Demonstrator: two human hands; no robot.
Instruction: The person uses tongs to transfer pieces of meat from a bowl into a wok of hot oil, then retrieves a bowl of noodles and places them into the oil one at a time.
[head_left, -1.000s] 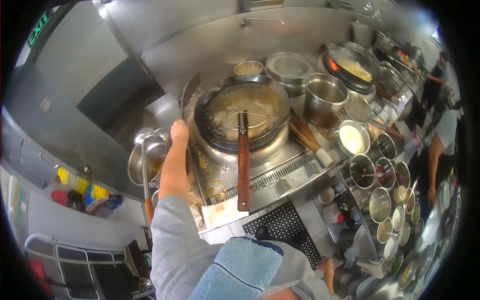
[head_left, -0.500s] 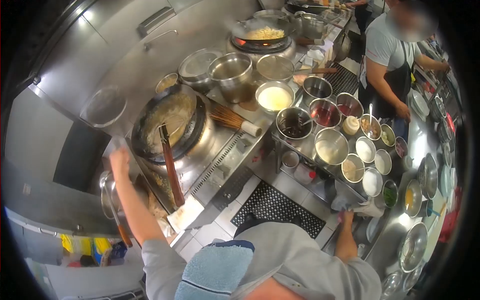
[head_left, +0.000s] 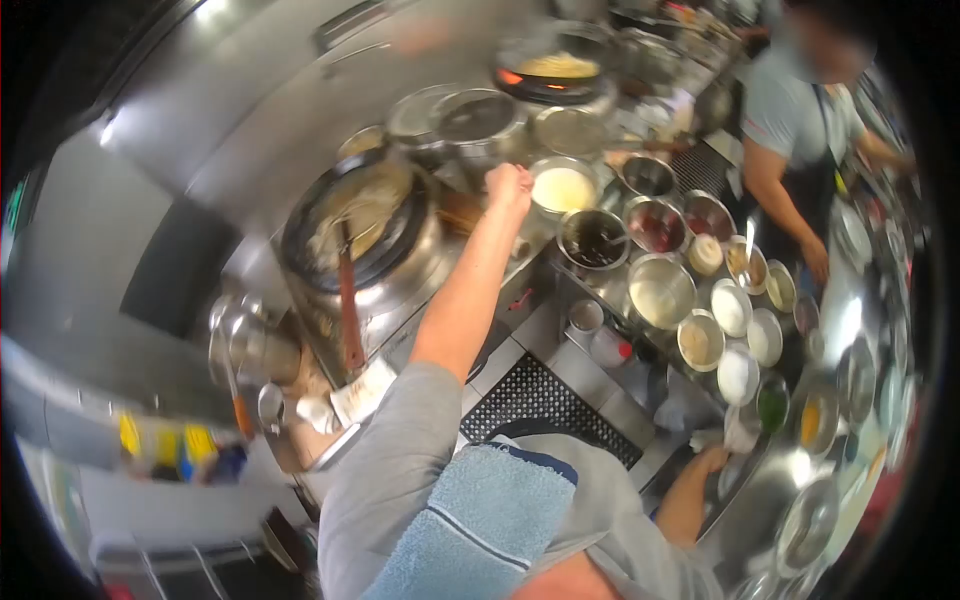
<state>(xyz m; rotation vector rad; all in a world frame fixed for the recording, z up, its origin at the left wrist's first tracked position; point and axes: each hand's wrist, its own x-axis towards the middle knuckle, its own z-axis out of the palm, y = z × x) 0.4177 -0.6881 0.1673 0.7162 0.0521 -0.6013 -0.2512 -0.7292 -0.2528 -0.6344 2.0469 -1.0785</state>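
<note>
My left hand (head_left: pixel 509 188) is stretched out over the stove counter, its fingers closed around the handle of a round mesh strainer (head_left: pixel 480 115). The strainer, blurred, is over a steel pot (head_left: pixel 488 150). Just right of the hand stands a bowl of pale yellow liquid (head_left: pixel 563 188). My forearm partly covers a bamboo wok brush (head_left: pixel 458 212). Down by the edge of the side counter, my right hand (head_left: pixel 712 461) is beside a white cloth (head_left: pixel 739 432). Its fingers are too small and blurred to make out.
At left sits a wok (head_left: pixel 350 225) with pale residue and a wooden-handled ladle (head_left: pixel 349 310) resting in it. A lit burner (head_left: pixel 515 78) heats another wok behind. Seasoning bowls (head_left: pixel 662 290) crowd the side counter. A co-worker (head_left: pixel 795 140) stands at right; a black mat (head_left: pixel 555 405) covers the floor.
My left hand has swung right from left of the wok, carrying the strainer over to the steel pot. My right hand has moved slightly down and right in view. The view has shifted.
</note>
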